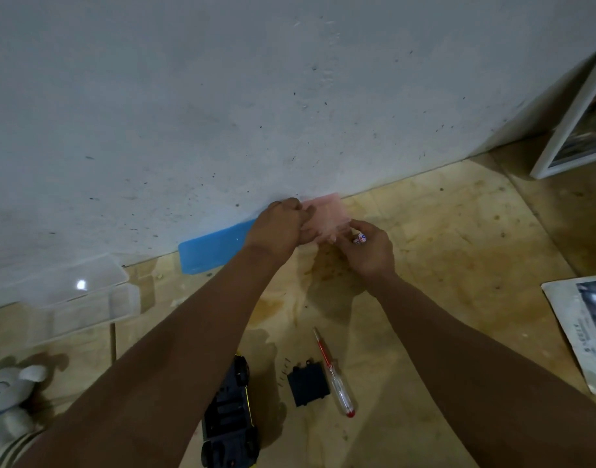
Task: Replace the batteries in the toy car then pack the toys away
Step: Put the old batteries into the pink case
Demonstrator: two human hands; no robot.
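Both hands (283, 228) (369, 248) on pink box (327, 216), batteries (360, 238) pinched.

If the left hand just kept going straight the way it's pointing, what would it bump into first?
The left hand already grips the pink translucent box, so it would push that box first. Just beyond the box stands the grey wall, though the gap between box and wall is hard to judge from this one view.

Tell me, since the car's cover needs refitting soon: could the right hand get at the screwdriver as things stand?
Probably, once freed. The right hand holds a battery by the pink box; the screwdriver lies uncovered on the floor beneath that arm.
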